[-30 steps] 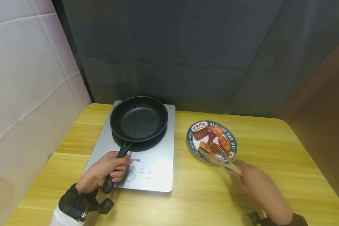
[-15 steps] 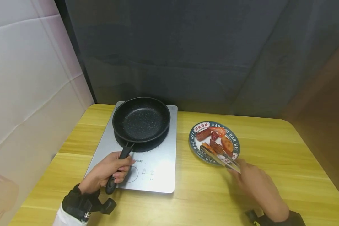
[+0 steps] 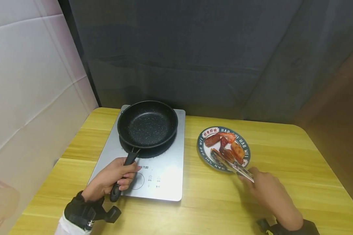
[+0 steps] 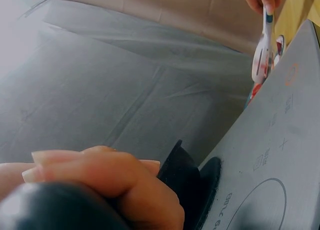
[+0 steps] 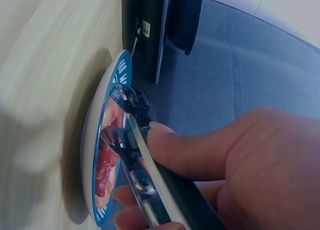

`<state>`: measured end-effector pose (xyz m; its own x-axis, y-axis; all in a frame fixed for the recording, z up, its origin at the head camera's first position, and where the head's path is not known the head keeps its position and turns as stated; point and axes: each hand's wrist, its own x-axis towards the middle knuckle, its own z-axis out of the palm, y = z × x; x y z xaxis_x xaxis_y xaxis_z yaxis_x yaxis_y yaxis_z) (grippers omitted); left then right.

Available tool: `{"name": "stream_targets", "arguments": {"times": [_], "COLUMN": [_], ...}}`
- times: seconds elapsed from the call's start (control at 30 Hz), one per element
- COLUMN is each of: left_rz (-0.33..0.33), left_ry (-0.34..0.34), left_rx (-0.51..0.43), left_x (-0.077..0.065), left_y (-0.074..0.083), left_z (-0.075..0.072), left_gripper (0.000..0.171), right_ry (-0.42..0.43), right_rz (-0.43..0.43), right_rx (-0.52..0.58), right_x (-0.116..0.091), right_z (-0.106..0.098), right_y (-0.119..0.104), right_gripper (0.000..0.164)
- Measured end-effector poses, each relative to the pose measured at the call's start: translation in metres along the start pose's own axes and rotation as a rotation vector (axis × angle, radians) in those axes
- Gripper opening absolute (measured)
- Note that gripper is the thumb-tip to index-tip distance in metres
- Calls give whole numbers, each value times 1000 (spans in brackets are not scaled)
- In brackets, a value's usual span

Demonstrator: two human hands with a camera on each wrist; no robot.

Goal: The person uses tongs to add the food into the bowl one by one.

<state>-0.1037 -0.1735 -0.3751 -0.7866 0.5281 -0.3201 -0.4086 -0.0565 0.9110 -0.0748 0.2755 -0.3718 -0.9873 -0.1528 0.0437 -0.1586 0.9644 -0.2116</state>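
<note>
Grips the tongs (image 3: 242, 170) in the right hand (image 3: 266, 187), thumb on one arm and fingers on the other, tips low over the plate (image 3: 246, 150) from about 5 o'clock. To do this well, bring the tips in around the thick middle of one piece, most likely the orange-brown piece (image 3: 215, 152) near 8 o'clock, rather than nipping at an edge. Squeeze just enough to prevent slipping; press too hard and risk skidding it or tipping the plate. Cannot tell whether already pinching that piece or merely touching.

Meanwhile, holds the pan (image 3: 148, 129) by its handle (image 3: 130, 158) in the left hand (image 3: 120, 174), fingers curled round, handle pointing to 7 o'clock. Best to brace lightly there, without twisting.

In the pan, see a dark, speckled bottom. Over the 12 o'clock half of the cooktop (image 3: 169, 181); cannot tell whether seated flat or slightly raised. On the plate, lying on the surface (image 3: 282, 147) between 3 and 4 o'clock from the pan, find a brown sausage (image 3: 211, 140) at 10, a red prawn (image 3: 230, 137) at 1, a golden oval piece (image 3: 237, 150) at 3, a dark red piece (image 3: 224, 141) near the middle.
</note>
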Motion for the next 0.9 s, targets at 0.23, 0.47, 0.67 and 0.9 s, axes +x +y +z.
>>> {"name": "stream_targets", "arguments": {"times": [0.23, 0.47, 0.67, 0.9], "left_rz": [0, 2, 2, 3], "left_ry": [3, 5, 16, 1], "left_rx": [1, 16, 31, 7], "left_x": [-1, 0, 1, 0], "left_y": [1, 0, 1, 1], "left_z": [1, 1, 1, 1], "left_gripper": [18, 17, 13, 14], "right_ry": [37, 75, 73, 108], "right_rz": [-7, -47, -58, -84], "right_rx": [-37, -52, -61, -62], "right_x": [1, 2, 4, 6], "right_z": [1, 2, 2, 1], "right_y": [2, 4, 7, 5], "right_gripper": [30, 25, 23, 22]}}
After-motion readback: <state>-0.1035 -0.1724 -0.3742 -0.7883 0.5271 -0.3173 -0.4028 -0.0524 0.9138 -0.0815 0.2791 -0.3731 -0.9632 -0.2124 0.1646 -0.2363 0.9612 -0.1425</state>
